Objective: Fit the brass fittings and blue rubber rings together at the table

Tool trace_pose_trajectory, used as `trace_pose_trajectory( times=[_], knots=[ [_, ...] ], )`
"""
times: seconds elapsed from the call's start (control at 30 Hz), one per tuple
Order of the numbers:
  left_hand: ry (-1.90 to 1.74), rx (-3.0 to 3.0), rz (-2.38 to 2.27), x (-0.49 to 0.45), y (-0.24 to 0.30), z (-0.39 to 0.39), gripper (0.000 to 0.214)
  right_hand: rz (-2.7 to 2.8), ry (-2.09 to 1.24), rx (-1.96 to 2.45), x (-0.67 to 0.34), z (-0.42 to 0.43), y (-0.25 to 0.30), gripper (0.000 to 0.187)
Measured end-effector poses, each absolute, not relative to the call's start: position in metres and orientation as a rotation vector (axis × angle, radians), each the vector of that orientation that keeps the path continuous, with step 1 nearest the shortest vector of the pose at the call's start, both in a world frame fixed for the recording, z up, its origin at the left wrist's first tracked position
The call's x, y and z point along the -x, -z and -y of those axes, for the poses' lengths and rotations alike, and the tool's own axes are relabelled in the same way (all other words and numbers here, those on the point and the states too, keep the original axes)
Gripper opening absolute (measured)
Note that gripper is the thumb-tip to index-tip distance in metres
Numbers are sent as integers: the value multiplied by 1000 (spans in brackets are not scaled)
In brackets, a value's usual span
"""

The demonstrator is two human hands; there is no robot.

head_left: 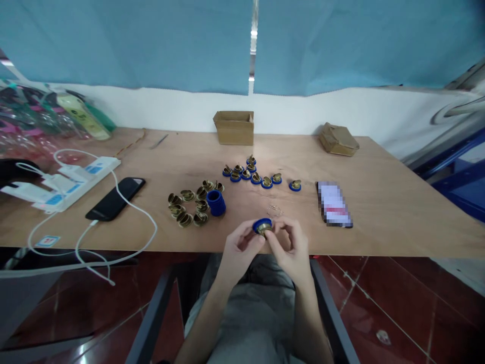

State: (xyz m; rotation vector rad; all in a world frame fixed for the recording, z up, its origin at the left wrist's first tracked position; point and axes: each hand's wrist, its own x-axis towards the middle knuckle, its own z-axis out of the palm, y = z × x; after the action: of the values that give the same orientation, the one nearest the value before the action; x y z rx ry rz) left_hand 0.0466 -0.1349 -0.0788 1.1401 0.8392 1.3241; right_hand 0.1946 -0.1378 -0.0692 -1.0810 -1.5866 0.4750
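Looking down at a wooden tabletop (288, 149). Showing at the far left a crowd of clear plastic bottles (38, 119), with a yellow-green bottle (84, 116) leaning among them. Coming next to a white power strip (71, 188) bearing plugs, and to white cables (155, 226) looping over the front edge. Showing beside the strip a black phone (115, 200), dark-screened and joined to one cable, and farther back a thin grey object (159, 141), too small to make out.

Continuing right to a loose cluster of bare brass-coloured pieces (187, 195), with a short stack of blue rings (216, 203) just at its right side. Showing behind, against the wall, an open cardboard box (235, 132), and between box and front edge a scatter of blue-ringed pieces (267, 182).

Grasping one held piece (262, 225), brass-coloured with a blue ring around it, in both hands near the tabletop's front edge, at centre. Pinching its left side with the left hand (239, 247); gripping its right side with the right hand (292, 247), thumb against the brass part. Showing just behind the hands some fine clear bits (274, 211).

Ending right with a lit phone (335, 204), its screen blurred into blocks, and a crumpled cardboard package (338, 139) farther back.
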Motion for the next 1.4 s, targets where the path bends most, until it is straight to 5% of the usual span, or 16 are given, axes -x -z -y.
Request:
trace_pose_trajectory(
  times=[0.3, 1.4],
  knots=[
    [-1370, -1283, -748, -42, 71, 146, 25, 1517, -269, 1042, -184, 150, 77, 29],
    [-1422, -1849, -1081, -27, 83, 145, 27, 1653, -468, 1030, -174, 141, 97, 19]
  ],
)
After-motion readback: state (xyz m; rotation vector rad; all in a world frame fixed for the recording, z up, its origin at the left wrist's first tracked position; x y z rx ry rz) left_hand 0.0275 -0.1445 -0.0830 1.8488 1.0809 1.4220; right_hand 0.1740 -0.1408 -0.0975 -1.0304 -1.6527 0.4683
